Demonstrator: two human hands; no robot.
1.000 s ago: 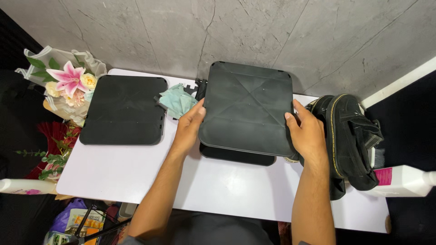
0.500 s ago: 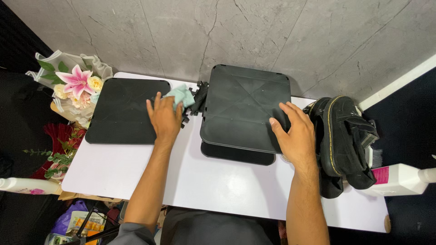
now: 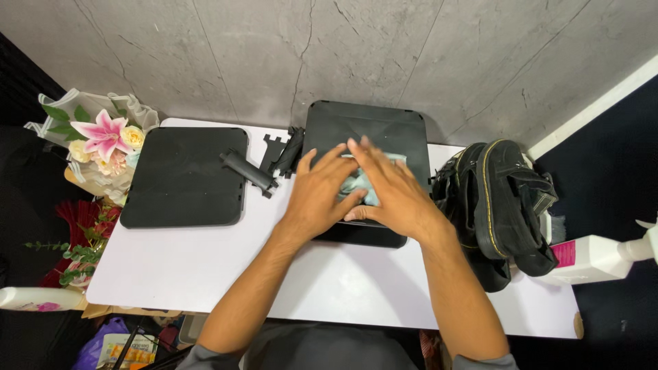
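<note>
Both hands at centre frame, laid over a pale green cloth [image 3: 362,183] spread on the stacked black panel [image 3: 329,130]. Left hand [image 3: 321,188] palm down, fingers [image 3: 327,159] splayed and flat, not clenched, resting on the left edge of the cloth and the panel top. Right hand [image 3: 389,186] just beside it and partly overlapping, fingers [image 3: 359,152] stretched toward the upper centre of the frame, pressing flat on the cloth rather than pinching it. Cloth directly beneath both palms, mostly hidden; only a strip showing between and just right of the two hands. Long axis of the cloth hard to tell under the hands. Neither hand clearly nearer; both touching, the right covering more of it.

Panel standing against the grey wall, its long sides running from upper to lower frame, with a second black slab peeking out under its lower edge. Left of centre on the white desk [image 3: 205,267], a second black panel [image 3: 184,177] lying flat, well apart from the hands. Between the two panels, small black bracket parts [image 3: 264,164]. Upper left of the frame, a bouquet of flowers [image 3: 103,137] beside the desk edge. Right of the hands, black boots [image 3: 504,205], close to the panel; beyond them, at the right edge, a white spray bottle [image 3: 603,257].
</note>
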